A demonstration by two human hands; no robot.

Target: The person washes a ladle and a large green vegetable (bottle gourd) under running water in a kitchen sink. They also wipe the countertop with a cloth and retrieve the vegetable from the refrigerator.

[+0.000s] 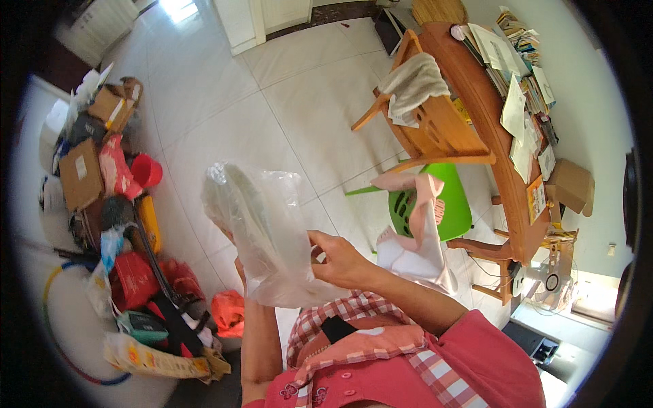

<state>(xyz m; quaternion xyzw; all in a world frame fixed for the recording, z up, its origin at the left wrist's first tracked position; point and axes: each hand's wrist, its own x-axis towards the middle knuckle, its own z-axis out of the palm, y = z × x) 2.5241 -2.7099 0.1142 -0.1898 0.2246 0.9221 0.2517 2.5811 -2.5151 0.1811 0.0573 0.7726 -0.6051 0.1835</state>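
A clear plastic bag (273,239) is held up in front of my chest, with something long and pale green showing dimly through it. I cannot tell what that is. Pinched between the thumb and fingers of my right hand (336,260) is the bag's right edge. Most of my left hand (240,270) is hidden behind the bag, holding it from the left side. Below the bag I see the red-and-white checked apron (336,319) over my red shirt.
At right stands a green plastic chair (451,204) draped with pink and white cloth (418,239). A wooden chair (438,127) with a grey towel (416,84) adjoins a wooden desk (474,97) bearing papers. Cardboard boxes (81,173), bags and a red bucket (146,170) crowd the left wall.
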